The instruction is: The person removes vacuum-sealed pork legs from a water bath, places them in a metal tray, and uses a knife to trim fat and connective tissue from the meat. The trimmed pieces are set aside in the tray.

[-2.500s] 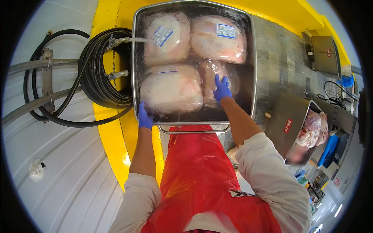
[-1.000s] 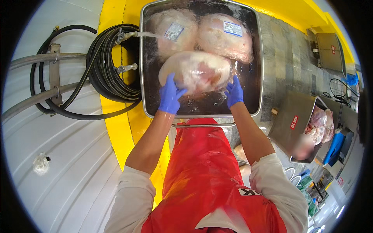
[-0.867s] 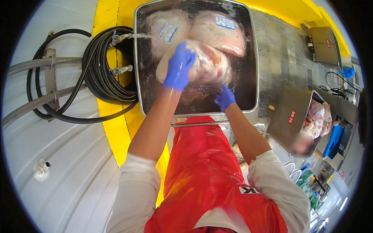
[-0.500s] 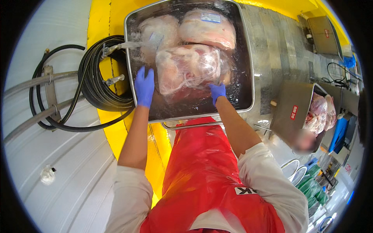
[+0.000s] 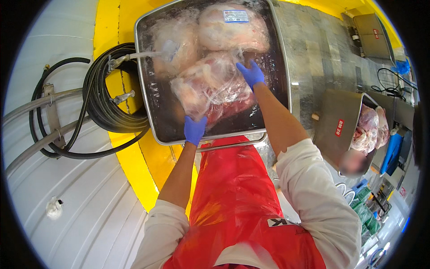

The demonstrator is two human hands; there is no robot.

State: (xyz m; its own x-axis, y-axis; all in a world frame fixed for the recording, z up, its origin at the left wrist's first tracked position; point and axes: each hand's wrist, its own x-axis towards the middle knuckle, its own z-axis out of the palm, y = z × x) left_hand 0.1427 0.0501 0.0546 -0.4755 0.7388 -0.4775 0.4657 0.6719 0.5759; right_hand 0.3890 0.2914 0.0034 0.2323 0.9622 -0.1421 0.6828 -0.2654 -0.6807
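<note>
A deep steel tub point(image 5: 287, 54) holds dark water and several large pieces of meat in clear plastic bags. The nearest, a bagged piece of meat point(image 5: 215, 85), lies at a slant between my two blue-gloved hands. My left hand point(image 5: 195, 130) grips its near-left corner by the tub's front rim, and the fingertips are partly hidden by the plastic. On its right side my right hand point(image 5: 251, 75) takes hold, thumb and fingers apart at the bag's edge. Behind are a bagged piece with a white label point(image 5: 236, 16) and another bagged piece point(image 5: 175, 38), partly under water.
Water runs from a tap point(image 5: 120, 60) over the tub's left rim. A coiled black hose point(image 5: 96, 98) hangs beside a yellow wall base point(image 5: 104, 27). To the right, another steel bin point(image 5: 329, 121) holds meat; a person's blurred head shows beside it. Pipes run along the white wall.
The nearest bagged meat has turned and tilted. My left hand has moved right and nearer to its front corner; my right hand has moved up along its right side.
</note>
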